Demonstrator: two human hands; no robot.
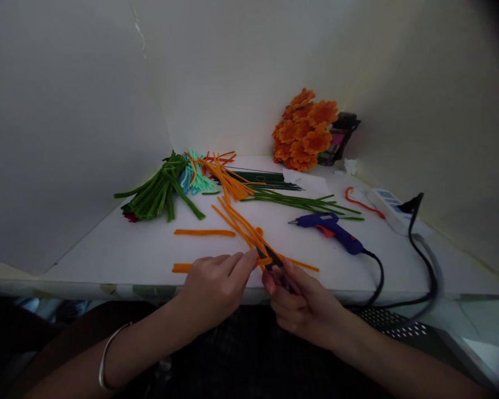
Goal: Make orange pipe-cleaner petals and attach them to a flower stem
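Observation:
My right hand [305,299] is closed around the handles of a pair of scissors [273,258], whose dark blades stand apart around an orange pipe cleaner [265,261]. That pipe cleaner is pinched in my left hand [218,282], its fingers close to the blades. Both hands are over the table's front edge. Beyond them several loose orange pipe cleaners [239,221] lie slanting across the white table. Two short orange bundles lie to the left, one farther back [204,233] and a nearer one [181,267] partly behind my left hand.
A blue glue gun [330,227] lies right of centre, its cord running to the front edge. A power strip [393,210] is at right. Green pipe cleaners [160,191], dark green stems [266,180] and a bunch of orange flowers [305,133] lie or stand at the back.

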